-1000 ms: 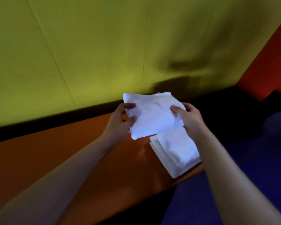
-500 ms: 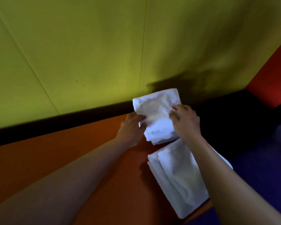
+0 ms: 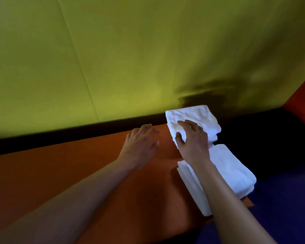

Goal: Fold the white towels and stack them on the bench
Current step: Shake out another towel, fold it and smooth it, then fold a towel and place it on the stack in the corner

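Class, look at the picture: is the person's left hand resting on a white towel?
No: the left hand hangs open over the bare orange bench, while only the right hand presses flat on the folded towel.

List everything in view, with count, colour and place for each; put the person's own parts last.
far towel: one, white, folded, on the bench by the wall, under the right hand.
near towels: a stack, white, folded, at the bench's right end, just in front of the far towel; the count of layers is unclear.
bench: one, orange, running along the wall.
wall: yellow-green panels behind the bench.
side panel: red-orange, far right.
floor: dark blue, right of the bench.
left hand: open, empty, over the bench left of the far towel.
right hand: open, flat on the far towel.
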Demonstrator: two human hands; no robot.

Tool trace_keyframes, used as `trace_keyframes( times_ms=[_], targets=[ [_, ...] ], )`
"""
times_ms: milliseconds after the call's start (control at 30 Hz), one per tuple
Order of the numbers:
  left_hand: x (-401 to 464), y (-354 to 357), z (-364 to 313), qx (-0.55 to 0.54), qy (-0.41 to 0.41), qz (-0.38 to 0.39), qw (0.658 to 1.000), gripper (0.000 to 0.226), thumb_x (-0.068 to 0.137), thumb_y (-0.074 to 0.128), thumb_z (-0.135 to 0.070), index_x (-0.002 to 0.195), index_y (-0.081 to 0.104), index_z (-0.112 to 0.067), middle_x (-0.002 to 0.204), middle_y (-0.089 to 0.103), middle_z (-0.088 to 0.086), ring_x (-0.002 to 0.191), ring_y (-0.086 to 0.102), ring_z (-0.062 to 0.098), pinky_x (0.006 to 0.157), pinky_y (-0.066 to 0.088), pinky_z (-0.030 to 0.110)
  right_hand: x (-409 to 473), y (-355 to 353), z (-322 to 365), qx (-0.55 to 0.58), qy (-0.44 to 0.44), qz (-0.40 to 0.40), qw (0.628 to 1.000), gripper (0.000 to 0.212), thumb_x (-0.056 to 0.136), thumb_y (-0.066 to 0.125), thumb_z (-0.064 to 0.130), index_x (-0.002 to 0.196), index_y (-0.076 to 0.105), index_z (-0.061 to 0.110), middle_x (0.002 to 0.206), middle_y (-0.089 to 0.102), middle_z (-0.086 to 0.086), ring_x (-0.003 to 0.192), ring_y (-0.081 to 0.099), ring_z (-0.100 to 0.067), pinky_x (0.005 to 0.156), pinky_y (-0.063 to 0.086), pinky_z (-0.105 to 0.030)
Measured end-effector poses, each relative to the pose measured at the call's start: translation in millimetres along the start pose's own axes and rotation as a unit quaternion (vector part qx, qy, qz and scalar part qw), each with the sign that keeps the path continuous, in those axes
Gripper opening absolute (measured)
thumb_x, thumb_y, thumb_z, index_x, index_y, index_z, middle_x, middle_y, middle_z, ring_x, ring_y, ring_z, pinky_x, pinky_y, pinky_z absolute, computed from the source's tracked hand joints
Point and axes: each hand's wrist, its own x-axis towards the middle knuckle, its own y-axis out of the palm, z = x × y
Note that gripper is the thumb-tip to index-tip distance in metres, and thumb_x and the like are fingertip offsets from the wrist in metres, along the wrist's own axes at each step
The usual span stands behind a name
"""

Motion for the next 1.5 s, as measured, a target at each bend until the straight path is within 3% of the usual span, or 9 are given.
trace_keyframes(
  times_ms=[300,667,1000,1500],
  targets=[
    [-126.9,-89.6,50.9,0.072,-0.045,-0.054,0.995,0.045,0.096,0.052,-0.042,0.140,0.048,-0.034,0.150,0.040,-0.003,0.136,0.039,0.025,0.109,0.031,0.046,-76.8,-11.0,133.1,0.037,-0.060,0.021,0.997,0.046,0.087,0.058,0.032,0.133,0.057,0.027,0.129,0.061,0.000,0.117,0.058,-0.027,0.098,0.046,-0.045],
    [-282.4,-172.9,139.9,0.121,-0.166,-0.135,0.970,0.047,0.086,0.045,-0.049,0.127,0.059,-0.033,0.132,0.055,-0.003,0.122,0.050,0.026,0.101,0.037,0.046,-145.5,-5.2,288.7,0.083,-0.177,0.098,0.976,0.048,0.097,0.054,0.033,0.144,0.049,0.025,0.141,0.055,-0.003,0.133,0.047,-0.028,0.105,0.035,-0.045],
    [-402.1,-219.1,234.1,0.128,-0.276,-0.198,0.932,0.043,0.085,0.044,-0.048,0.123,0.059,-0.033,0.123,0.058,-0.007,0.119,0.050,0.025,0.100,0.038,0.047,-195.5,41.5,440.6,0.119,-0.282,0.198,0.931,0.047,0.100,0.048,0.039,0.146,0.046,0.028,0.144,0.049,0.000,0.134,0.043,-0.026,0.107,0.031,-0.044],
    [-532.6,-232.3,407.1,0.126,-0.418,-0.207,0.876,0.043,0.080,0.054,-0.044,0.119,0.063,-0.030,0.119,0.061,-0.003,0.112,0.056,0.030,0.098,0.038,0.044,-272.5,166.6,624.1,0.139,-0.378,0.303,0.864,0.045,0.095,0.054,0.034,0.140,0.052,0.027,0.136,0.055,0.001,0.126,0.050,-0.022,0.100,0.036,-0.038]
  ],
)
